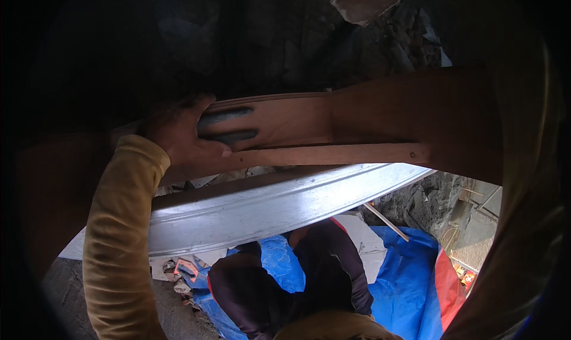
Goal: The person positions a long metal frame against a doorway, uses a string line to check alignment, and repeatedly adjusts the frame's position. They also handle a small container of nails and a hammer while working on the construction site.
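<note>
My left hand (pixel 181 126), at the end of a mustard-coloured sleeve, clasps a reddish-brown wooden board (pixel 303 120) across its width. Its thumb lies along the lower edge and a finger along the upper edge; the other fingers are lost in shade. Two dark grey, elongated shapes (pixel 229 115) show on the board beside the palm; I cannot tell whether they are slots or parts of a tool. Below the board runs a long, shiny metal channel (pixel 267 206). My right sleeve (pixel 532 221) rises along the right side in deep shade, and the right hand cannot be seen.
Under the channel a blue tarp (pixel 398 280) with a red edge covers part of the ground around my knees. Broken rubble (pixel 181 280) lies to the left. A thin stick (pixel 386 221) juts from beneath the channel. A stone block (pixel 366 1) sits at the dim far side.
</note>
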Available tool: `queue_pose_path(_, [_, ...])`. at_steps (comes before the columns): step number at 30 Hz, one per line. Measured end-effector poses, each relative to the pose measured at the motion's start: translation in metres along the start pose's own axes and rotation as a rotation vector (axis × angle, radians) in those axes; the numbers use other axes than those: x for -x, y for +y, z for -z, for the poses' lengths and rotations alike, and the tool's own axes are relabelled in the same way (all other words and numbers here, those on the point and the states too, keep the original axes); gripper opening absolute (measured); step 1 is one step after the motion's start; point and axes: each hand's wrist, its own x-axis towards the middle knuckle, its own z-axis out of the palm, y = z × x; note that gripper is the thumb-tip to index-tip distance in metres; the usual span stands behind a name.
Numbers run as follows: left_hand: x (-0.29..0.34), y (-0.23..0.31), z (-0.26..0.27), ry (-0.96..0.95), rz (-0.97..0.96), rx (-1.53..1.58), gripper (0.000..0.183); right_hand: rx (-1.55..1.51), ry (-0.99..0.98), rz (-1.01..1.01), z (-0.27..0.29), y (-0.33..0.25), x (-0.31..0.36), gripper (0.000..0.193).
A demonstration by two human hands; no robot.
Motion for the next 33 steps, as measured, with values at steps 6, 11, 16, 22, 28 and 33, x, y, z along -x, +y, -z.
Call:
queue_pose_path(6, [-0.003, 0.009, 0.003, -0.094, -0.070, -0.079, 0.089, 0.221, 0.024, 0.123, 0.003, 0.014, 0.029, 0.017])
queue_pose_path(11, [-0.004, 0.009, 0.000, -0.165, -0.041, -0.079, 0.091, -0.248, 0.066, -0.182, -0.016, -0.025, 0.068, 0.043])
queue_pose_path(16, [0.001, 0.002, 0.002, -0.162, -0.041, 0.003, 0.093, -0.312, 0.165, -0.268, 0.002, -0.056, 0.081, 0.059])
queue_pose_path(22, [-0.003, 0.001, -0.007, -0.092, -0.035, -0.035, 0.094, -0.249, 0.323, -0.150, 0.007, -0.094, 0.091, 0.052])
queue_pose_path(28, [0.007, -0.001, 0.000, -0.108, -0.031, 0.049, 0.098, -0.479, 0.352, -0.177, 0.012, -0.105, 0.083, 0.042])
queue_pose_path(33, [0.024, 0.007, -0.001, 0.062, 0.020, 0.390, 0.092, -0.659, 0.275, -0.316, 0.014, -0.106, 0.068, 0.036])
